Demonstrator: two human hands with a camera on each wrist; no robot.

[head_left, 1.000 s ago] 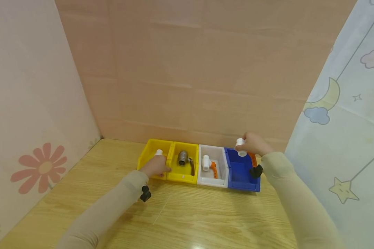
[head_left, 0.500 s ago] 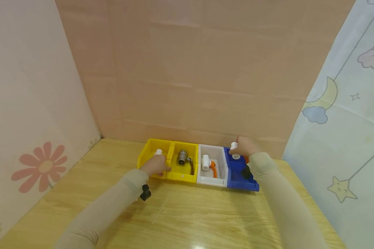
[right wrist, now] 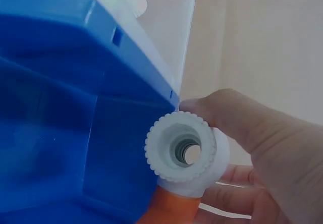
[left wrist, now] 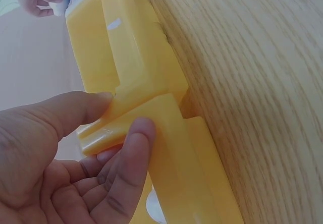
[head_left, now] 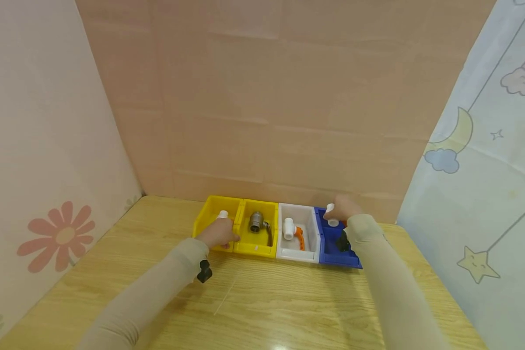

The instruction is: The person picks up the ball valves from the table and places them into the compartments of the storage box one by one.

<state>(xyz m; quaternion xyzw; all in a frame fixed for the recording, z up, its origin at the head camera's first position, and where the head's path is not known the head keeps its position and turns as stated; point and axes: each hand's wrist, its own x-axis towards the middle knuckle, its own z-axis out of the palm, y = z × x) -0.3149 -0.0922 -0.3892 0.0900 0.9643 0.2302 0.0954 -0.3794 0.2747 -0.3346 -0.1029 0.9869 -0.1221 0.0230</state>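
Note:
My left hand (head_left: 217, 233) grips the adjoining side walls of the two yellow bins; in the left wrist view thumb and fingers pinch the rim of the nearer yellow bin (left wrist: 176, 153). A white part (head_left: 223, 214) shows in the left yellow bin (head_left: 207, 214), mostly hidden by that hand. At the far end of the row, my right hand (head_left: 346, 206) holds a white plastic ball valve (right wrist: 155, 151) with an orange handle (right wrist: 174, 209). The valve is at the back of the blue bin (right wrist: 55, 113), its ribbed round opening facing the right wrist camera.
A metal ball valve (head_left: 256, 221) lies in the second yellow bin (head_left: 255, 239). Beside it, the white bin (head_left: 298, 255) contains another white valve (head_left: 289, 228) with an orange handle. The bins stand side by side on a wooden table (head_left: 262, 301), near the back wall covering (head_left: 262, 107).
My right hand has moved left and slightly lower with the white ball valve, from the blue bin's right side toward its back left. The left hand stays in place.

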